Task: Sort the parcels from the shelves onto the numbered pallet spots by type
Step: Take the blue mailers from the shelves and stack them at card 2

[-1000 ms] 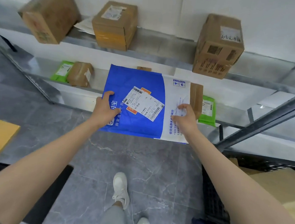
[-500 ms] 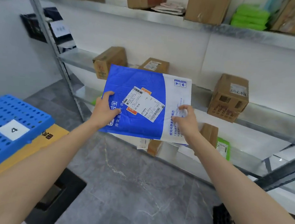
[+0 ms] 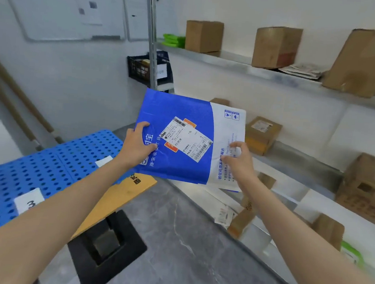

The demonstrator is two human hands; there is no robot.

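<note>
I hold a flat blue and white mailer (image 3: 180, 163) with a white shipping label in front of me, above the floor. My left hand (image 3: 137, 144) grips its blue left edge and my right hand (image 3: 236, 161) grips its white right side. A blue perforated pallet (image 3: 45, 168) lies low at the left, with a white card marked 3 (image 3: 28, 201) and a second white card (image 3: 104, 160) farther back. Metal shelves (image 3: 293, 154) at the right carry several brown cardboard boxes (image 3: 262, 134) and green parcels (image 3: 173, 40).
A flat yellow-brown cardboard envelope (image 3: 119, 197) lies beside the pallet, over a black frame (image 3: 106, 247) on the grey floor. A black crate (image 3: 147, 69) hangs behind the shelf post (image 3: 151, 33). A whiteboard (image 3: 64, 6) covers the left wall.
My view has swung left and up from the shelves toward the blue pallet. The mailer stays in both hands, and the card marked 3 has come into sight.
</note>
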